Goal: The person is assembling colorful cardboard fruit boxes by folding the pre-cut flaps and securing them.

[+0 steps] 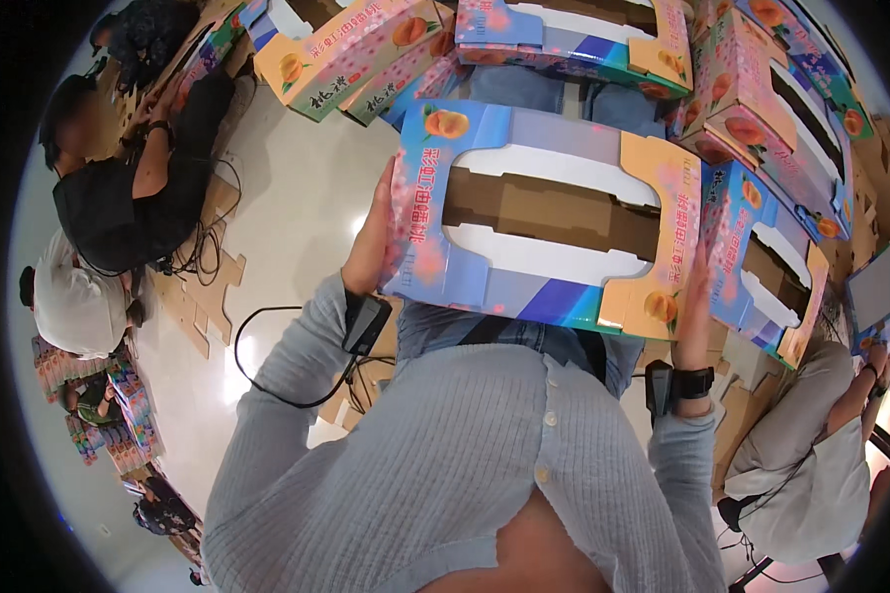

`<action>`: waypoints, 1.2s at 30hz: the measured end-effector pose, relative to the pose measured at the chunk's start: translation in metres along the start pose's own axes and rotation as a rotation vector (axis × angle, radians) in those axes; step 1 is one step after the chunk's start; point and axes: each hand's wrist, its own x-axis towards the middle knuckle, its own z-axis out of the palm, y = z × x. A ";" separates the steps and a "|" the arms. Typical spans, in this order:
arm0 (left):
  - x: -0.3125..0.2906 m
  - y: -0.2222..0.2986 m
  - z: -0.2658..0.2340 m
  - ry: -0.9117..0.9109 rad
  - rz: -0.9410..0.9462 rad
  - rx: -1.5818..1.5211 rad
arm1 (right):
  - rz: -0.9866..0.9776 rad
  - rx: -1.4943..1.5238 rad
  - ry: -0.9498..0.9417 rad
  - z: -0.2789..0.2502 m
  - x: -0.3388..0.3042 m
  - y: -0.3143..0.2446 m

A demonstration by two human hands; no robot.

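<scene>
A colourful cardboard fruit box (554,301) with peach pictures and a large cut-out in its top is held in front of my body. Its brown inside shows through the opening, and white flaps line the long edges. My left hand (371,237) presses flat against the box's left end, with the fingers partly hidden behind it. Against the right end lies my right hand (695,292), its fingers mostly hidden by the box and the neighbouring carton. The box is gripped between both palms.
Similar boxes are stacked ahead (583,49), at the far left (356,59) and on the right (771,109). Another box (761,262) stands close by my right hand. Co-workers sit at left (133,203) and right (811,455). Flat cardboard pieces (193,306) and cables lie on the floor.
</scene>
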 end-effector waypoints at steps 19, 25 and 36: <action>-0.043 0.056 -0.013 -0.128 -0.312 -0.360 | 0.176 0.360 -0.119 -0.053 -0.010 -0.057; -0.041 0.112 0.015 -0.018 0.328 0.176 | -0.061 0.264 -0.372 -0.048 0.017 -0.114; -0.010 0.136 0.031 0.083 0.075 -0.024 | -0.514 -1.011 0.211 0.013 0.010 -0.171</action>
